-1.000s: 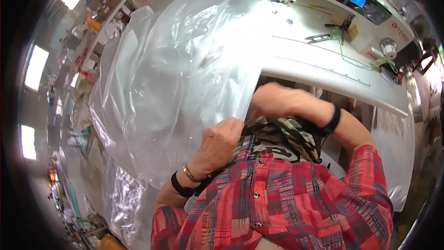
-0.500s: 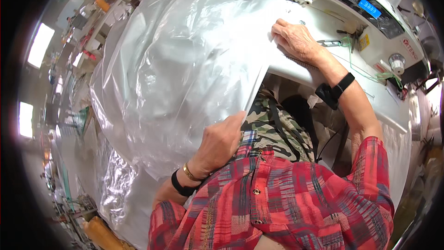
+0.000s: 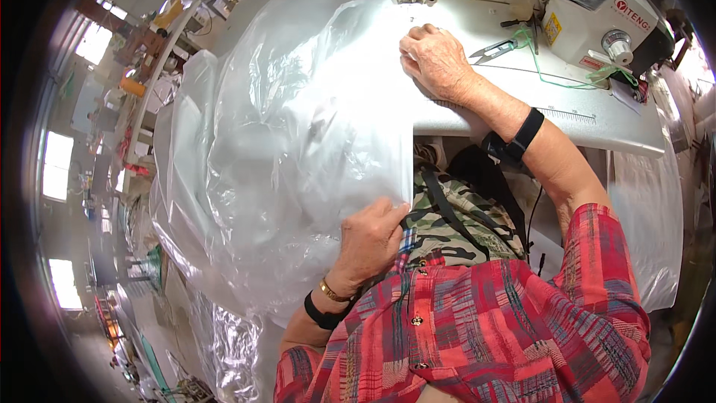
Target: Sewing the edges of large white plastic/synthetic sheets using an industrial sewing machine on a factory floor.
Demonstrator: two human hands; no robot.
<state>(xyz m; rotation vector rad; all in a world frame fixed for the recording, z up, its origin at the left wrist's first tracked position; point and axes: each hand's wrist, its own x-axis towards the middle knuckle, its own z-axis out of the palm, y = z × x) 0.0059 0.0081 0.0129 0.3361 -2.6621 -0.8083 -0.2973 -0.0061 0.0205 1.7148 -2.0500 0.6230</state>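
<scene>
A large translucent plastic sheet spreads over the table and hangs down on my left, wrinkled and shiny. My left hand is closed in a pinch on its right-hand edge, close to my lap. That edge runs almost straight up to my right hand, whose curled fingers hold it on the machine bed, just below the needle area. Above the fingers is the head of a white sewing machine; glare washes out the sheet around the needle. Thread snips lie right of my right hand.
Green thread trails across the white machine bed by the snips. A dark-handled tool lies farther back. More clear plastic hangs beyond the bed's right end. Shelving and clutter stand at the far left.
The view has turned, so the machine appears farther left. The sheet's held edge now runs nearly straight instead of slanting. My left hand keeps its pinch, and my right hand stays near the needle.
</scene>
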